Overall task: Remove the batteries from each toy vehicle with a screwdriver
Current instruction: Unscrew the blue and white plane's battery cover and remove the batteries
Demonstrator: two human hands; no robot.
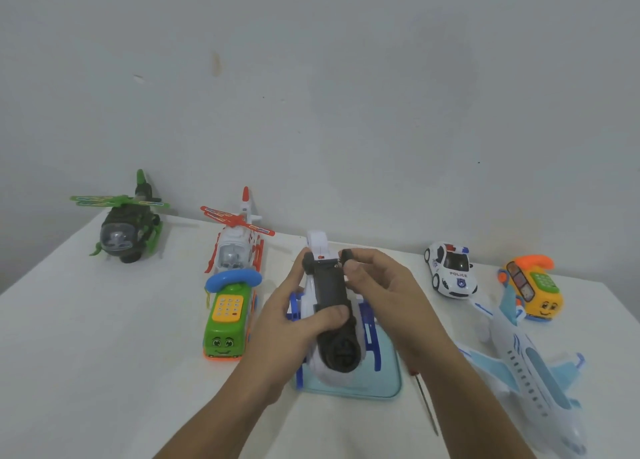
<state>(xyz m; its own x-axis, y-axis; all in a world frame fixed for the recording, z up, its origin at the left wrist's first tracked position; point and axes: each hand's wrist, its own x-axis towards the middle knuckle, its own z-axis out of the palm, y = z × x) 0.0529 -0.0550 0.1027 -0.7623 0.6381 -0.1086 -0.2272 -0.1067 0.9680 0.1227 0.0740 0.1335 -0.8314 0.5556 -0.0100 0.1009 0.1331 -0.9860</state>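
A white and blue toy helicopter is held upside down above the table, its dark underside facing me. My left hand grips its body from the left, thumb across the dark base. My right hand holds the far end, fingers curled by a black wheel. A screwdriver lies on the table under my right forearm, its handle mostly hidden.
A light blue tray sits under the helicopter. On the white table stand a green helicopter, a red and white helicopter, a green phone bus, a police car, a yellow phone car and a blue airplane.
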